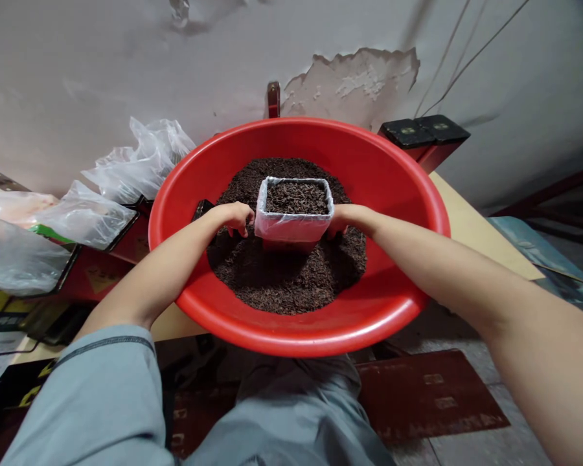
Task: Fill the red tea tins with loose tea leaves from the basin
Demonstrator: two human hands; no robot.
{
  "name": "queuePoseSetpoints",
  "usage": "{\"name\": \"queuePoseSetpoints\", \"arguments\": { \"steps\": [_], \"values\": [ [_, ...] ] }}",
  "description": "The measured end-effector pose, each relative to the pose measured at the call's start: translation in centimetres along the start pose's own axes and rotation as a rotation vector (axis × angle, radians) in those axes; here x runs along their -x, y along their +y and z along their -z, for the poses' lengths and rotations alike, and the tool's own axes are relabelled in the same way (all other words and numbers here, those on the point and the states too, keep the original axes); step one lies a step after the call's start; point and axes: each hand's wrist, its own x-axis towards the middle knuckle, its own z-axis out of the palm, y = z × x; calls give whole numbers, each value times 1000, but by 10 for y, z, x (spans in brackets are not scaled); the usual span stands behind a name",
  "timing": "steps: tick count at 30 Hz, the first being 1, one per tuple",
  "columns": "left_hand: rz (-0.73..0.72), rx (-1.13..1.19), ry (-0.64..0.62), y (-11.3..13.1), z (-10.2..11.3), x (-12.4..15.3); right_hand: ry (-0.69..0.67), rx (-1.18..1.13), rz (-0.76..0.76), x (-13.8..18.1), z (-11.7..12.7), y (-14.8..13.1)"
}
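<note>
A large red basin [369, 162] holds a heap of dark loose tea leaves [282, 278]. In the middle of the heap stands a small square box [294, 226] lined with clear plastic and filled with the same leaves. My left hand [237, 217] presses against the box's left side with fingers curled. My right hand [346, 219] grips the box's right side, its fingers mostly hidden behind the box.
Clear plastic bags [126, 168] lie on red tins at the left. Two black-lidded red boxes [425, 133] stand behind the basin at the right. A tan table top [480, 233] lies under the basin; dark red tins [427, 395] lie on the floor below.
</note>
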Motion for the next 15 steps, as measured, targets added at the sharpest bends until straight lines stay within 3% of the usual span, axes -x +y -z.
{"name": "queuePoseSetpoints", "arguments": {
  "steps": [2, 4, 7, 11, 13, 15],
  "values": [
    [-16, -12, 25, 0, 12, 10, -121, 45, -66, 1, 10, -3],
    [-77, -34, 117, 0, 27, 21, -115, 109, -83, 6, 27, -5],
    [-258, 0, 418, 3, 46, 43, 174, 125, -5, 23, 58, -9],
    [-597, 181, 825, 27, 55, 74, 654, -125, 192, 56, 90, -23],
    [-794, 231, 886, 44, 51, 87, 742, -288, 338, 70, 93, -35],
    [-945, 225, 869, 59, 45, 96, 688, -409, 465, 78, 90, -46]
  ]
}}
